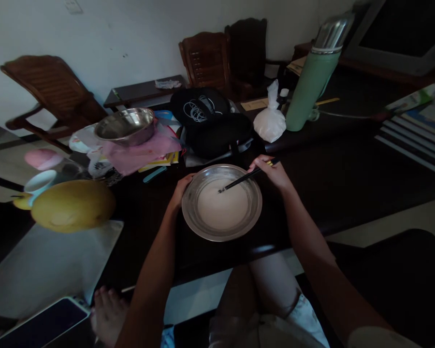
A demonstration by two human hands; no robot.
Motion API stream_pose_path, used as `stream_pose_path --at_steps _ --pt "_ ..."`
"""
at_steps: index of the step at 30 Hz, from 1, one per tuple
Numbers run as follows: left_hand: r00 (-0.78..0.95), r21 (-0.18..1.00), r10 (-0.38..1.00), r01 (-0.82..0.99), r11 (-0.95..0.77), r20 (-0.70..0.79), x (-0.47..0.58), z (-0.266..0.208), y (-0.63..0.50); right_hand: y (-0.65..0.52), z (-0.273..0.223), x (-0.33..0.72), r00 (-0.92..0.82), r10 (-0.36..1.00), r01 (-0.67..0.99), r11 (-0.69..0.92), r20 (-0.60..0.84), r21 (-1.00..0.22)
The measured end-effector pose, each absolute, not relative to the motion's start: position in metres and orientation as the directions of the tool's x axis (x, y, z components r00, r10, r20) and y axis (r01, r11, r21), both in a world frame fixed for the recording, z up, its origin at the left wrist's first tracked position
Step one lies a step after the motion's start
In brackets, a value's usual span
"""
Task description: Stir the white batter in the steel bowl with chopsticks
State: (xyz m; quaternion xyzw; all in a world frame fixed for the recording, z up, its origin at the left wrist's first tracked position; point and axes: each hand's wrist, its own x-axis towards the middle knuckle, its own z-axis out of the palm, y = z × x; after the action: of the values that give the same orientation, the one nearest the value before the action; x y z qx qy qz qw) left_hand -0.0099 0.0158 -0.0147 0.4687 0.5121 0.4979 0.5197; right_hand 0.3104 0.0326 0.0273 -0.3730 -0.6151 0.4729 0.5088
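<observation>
A wide metal bowl [255, 215] stands on the dark table in front of me, with pale, whitish batter-like liquid [221, 210] in it. My left hand [183, 189] grips the bowl's left side at the rim; its fingertips are partly hidden behind the edge. Between the fingers of my right hand [271, 173] is a pair of black chopsticks [244, 178], held over the bowl's right rim. Their tips slant down to the left into the liquid, and a little of it clings to them.
Behind the bowl lies an open black case [217, 135] with cables. A tied white plastic bag [270, 124] and a green thermos [310, 92] stand back right. An empty metal bowl [126, 128], a yellow pomelo-like fruit [72, 205], and another person's hand [108, 311] beside a phone [47, 325] are left.
</observation>
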Motion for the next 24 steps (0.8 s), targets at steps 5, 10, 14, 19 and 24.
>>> stream_pose_path --at_steps 5,10,14,19,24 --pt "-0.005 0.996 0.997 -0.052 0.074 -0.074 -0.0100 -0.0141 0.0149 0.0302 0.0290 0.3104 -0.252 0.944 -0.025 0.216 0.215 -0.976" --pt "0.012 0.998 0.998 -0.032 0.055 -0.054 -0.0081 -0.0115 0.0123 0.0314 0.0291 0.3077 -0.239 0.945 -0.024 0.225 0.224 -0.974" --pt "0.007 0.999 0.999 -0.021 0.046 -0.046 -0.0088 -0.0125 0.0129 0.0327 0.0278 0.3126 -0.143 0.960 -0.020 0.239 0.240 -0.971" --pt "0.012 0.999 0.999 0.013 0.036 -0.036 -0.0115 -0.0161 0.0155 0.0301 0.0287 0.3066 -0.337 0.917 -0.001 0.224 0.211 -0.975" --pt "0.011 0.999 0.999 0.003 0.033 -0.033 -0.0120 -0.0174 0.0158 0.0341 0.0274 0.3131 -0.120 0.963 -0.002 0.245 0.243 -0.970"
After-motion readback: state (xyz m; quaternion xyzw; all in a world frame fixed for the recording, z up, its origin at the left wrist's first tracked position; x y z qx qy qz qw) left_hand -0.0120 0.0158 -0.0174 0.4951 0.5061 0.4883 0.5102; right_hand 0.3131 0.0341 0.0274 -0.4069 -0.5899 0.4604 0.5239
